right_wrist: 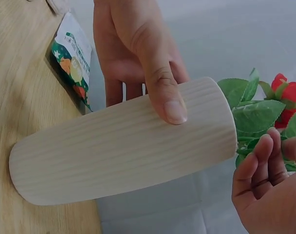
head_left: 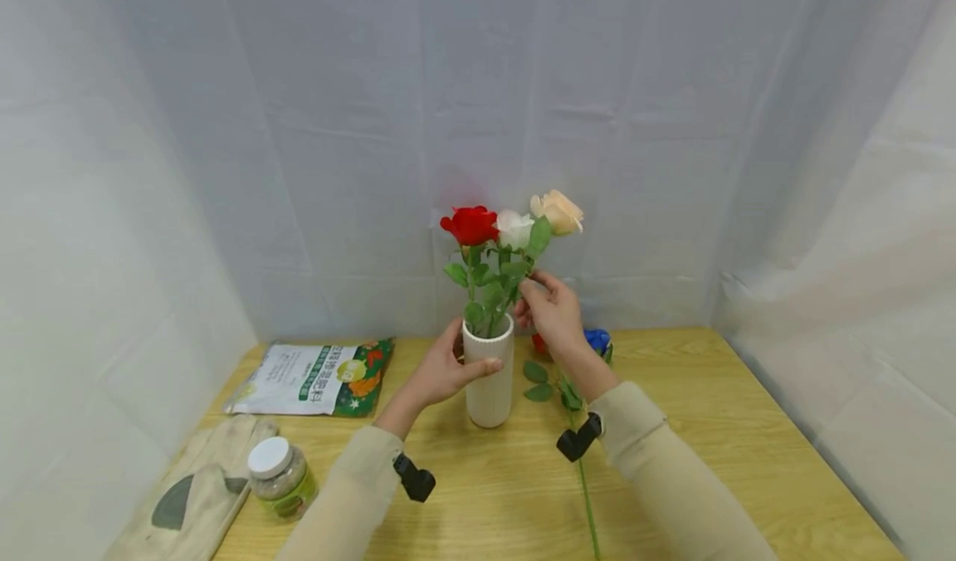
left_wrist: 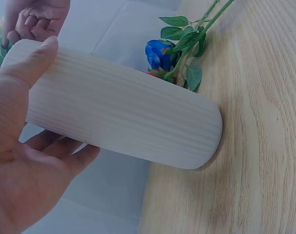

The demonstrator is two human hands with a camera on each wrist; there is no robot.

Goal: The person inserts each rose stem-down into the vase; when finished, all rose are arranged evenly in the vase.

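Note:
A white ribbed vase (head_left: 489, 391) stands upright on the table, gripped near its top by my left hand (head_left: 446, 368), thumb across the front and fingers behind. Three roses rise from its mouth: a red rose (head_left: 472, 226), a white rose (head_left: 514, 230) and a peach rose (head_left: 560, 212) leaning right. Just above the rim, my right hand (head_left: 556, 314) pinches the peach rose's stem between thumb and fingers. That pinch is partly hidden by leaves in the head view. In the right wrist view, the curled right fingers (right_wrist: 260, 168) are right by the vase mouth.
A blue rose (head_left: 597, 341) and another red bloom (head_left: 539, 343) lie on the table behind my right forearm, one long stem pointing toward me. To the left are a printed bag (head_left: 314, 378), a white-lidded jar (head_left: 282, 478) and light gloves (head_left: 197, 486). Pale sheeting (head_left: 358, 154) surrounds the table.

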